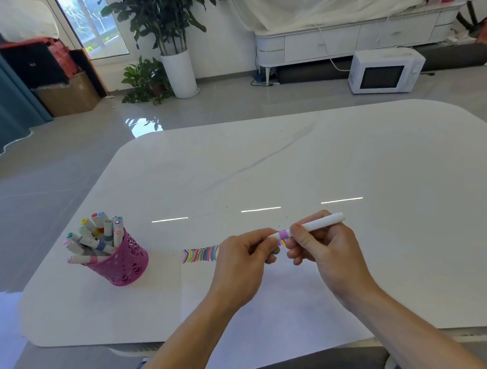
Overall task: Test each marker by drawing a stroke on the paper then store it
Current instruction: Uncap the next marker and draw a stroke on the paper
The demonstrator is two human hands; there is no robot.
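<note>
1. Marker (312, 225) in the head view: one white, smooth cylindrical barrel with a lilac band near its left end, held level above the paper, between both hands.
2. Right hand (321, 246) is clamped on the barrel just right of the lilac band; the long white end sticks out up and to the right past the knuckles.
3. Left hand (241, 257) pinches the marker's left end with its fingertips; can't tell if that end is a cap or the tip. The hands are close together, nearly touching.
4. Paper (269, 300): one flat white sheet under both hands, lying on the table and reaching the near edge.
5. Strokes (200, 254): a row of short multicoloured chevron marks on the paper, just left of the left hand; the row runs behind the hands, so the count is unclear.
6. Pen cup (122, 263): one pink perforated plastic cup, round, well left of the left hand, tilted slightly. It holds roughly ten white markers with coloured ends; exact count not readable.
7. Table (319, 158): glossy white slab, faint grey veining, rounded corners.
</note>
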